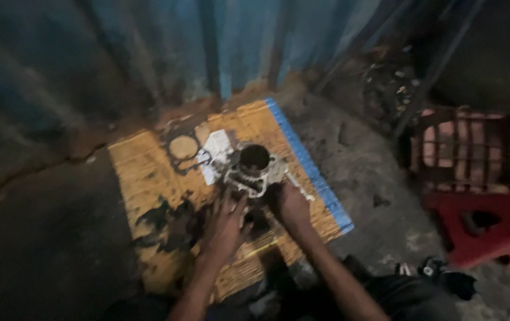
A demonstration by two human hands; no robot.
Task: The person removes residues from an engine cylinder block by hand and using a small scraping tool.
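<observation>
Nearest to us, our left hand (pixel 224 223) lies flat with the fingers spread apart on the woven mat (pixel 142 178), just in front of the metal engine cylinder (pixel 253 168), and it clamps nothing. Our right hand (pixel 293 207) is on the near right side of the cylinder. The picture is blurred, so we cannot tell if its fingers are closed on the base of the cylinder or only touch it.

We think the main danger is dirt. The mat in front of the cylinder has big black oily stains, and the floor (pixel 362 172) to the right of the cylinder is rough and full of grit. If the cylinder tips or slides, grit could enter the open bore. Oily fingers could also slip on the metal, and the thin fins may be sharp for the hand.

The cylinder stands upright near the middle of the mat. It is grey-silver, with a dark round bore open on top and a flanged base.

Just left of the cylinder lies a pale sheet (pixel 216 151), and further left a ring-shaped gasket (pixel 183 147). If we push the cylinder to the left, it could bend them. Behind the cylinder stands a blue wall (pixel 148 47). Far to its right is a red stool (pixel 486 229).
</observation>
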